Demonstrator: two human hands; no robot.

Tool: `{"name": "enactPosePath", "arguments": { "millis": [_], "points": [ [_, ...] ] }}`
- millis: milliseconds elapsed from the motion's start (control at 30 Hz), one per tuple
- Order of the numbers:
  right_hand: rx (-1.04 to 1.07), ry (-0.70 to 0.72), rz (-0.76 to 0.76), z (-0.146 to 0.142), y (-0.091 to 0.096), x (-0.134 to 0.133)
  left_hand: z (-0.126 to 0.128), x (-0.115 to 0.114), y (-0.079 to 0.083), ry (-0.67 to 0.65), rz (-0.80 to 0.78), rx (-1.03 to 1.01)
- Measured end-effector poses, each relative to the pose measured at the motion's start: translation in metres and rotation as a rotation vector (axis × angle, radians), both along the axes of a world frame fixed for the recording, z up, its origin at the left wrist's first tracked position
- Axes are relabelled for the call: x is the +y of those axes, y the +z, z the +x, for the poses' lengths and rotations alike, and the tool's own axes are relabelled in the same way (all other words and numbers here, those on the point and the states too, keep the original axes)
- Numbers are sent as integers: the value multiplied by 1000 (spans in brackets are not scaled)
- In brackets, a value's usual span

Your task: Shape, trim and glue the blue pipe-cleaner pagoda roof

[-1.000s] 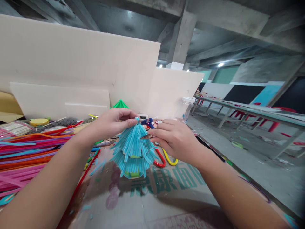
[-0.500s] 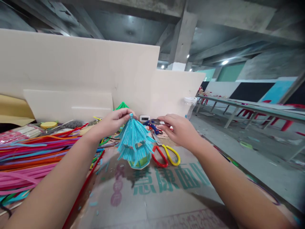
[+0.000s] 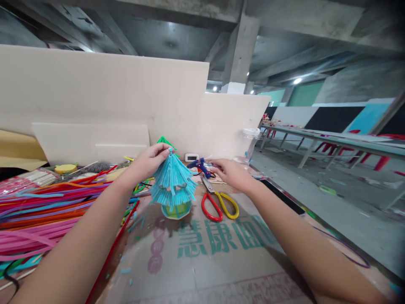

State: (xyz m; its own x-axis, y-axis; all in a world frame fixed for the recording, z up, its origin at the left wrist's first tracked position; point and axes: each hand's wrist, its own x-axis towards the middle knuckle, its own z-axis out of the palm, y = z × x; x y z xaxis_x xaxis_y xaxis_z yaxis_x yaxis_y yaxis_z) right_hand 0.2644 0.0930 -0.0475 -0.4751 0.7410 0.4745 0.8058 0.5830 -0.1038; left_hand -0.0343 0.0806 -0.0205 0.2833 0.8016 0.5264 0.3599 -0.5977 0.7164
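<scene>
My left hand (image 3: 151,162) pinches the tip of a blue pipe-cleaner pavilion model (image 3: 175,181), a tiered cone roof over a green base, held above the cardboard. Beside a blue hot glue gun (image 3: 202,167), my right hand (image 3: 232,173) reaches in with fingers curved and slightly apart. Its fingertips are close to the glue gun; whether they touch it I cannot tell. Scissors (image 3: 218,202) with one red and one yellow handle lie on the cardboard sheet (image 3: 196,270), between the model and my right forearm.
Bundles of coloured pipe cleaners (image 3: 41,211) cover the left side. Behind stand pale boards (image 3: 104,97), a small white digital timer (image 3: 191,157), a green model top (image 3: 163,140) and a clear jar (image 3: 249,143). A dark phone (image 3: 281,196) lies along the right table edge.
The pavilion model has moved slightly left and appears more upright in my left hand. My right hand has shifted a little lower, near the glue gun. The phone has come into view beside my right forearm.
</scene>
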Motion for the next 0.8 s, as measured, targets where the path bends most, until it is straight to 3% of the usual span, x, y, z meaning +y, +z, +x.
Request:
{"name": "enactPosePath", "arguments": {
  "millis": [100,200,400,533,633,800],
  "points": [
    [-6,14,-76,6,-26,18,0,-2,2,146,45,43],
    [13,42,-109,10,-39,27,2,-11,8,221,70,84],
    [150,66,-34,-9,-17,7,5,-26,16,277,121,217],
    [179,234,81,-39,-3,-26,5,-25,15,278,99,185],
    [96,363,254,-52,-5,-39,5,-23,14,273,83,170],
    [55,300,379,-51,-16,-31,9,-26,16,286,85,187]
  ]
}}
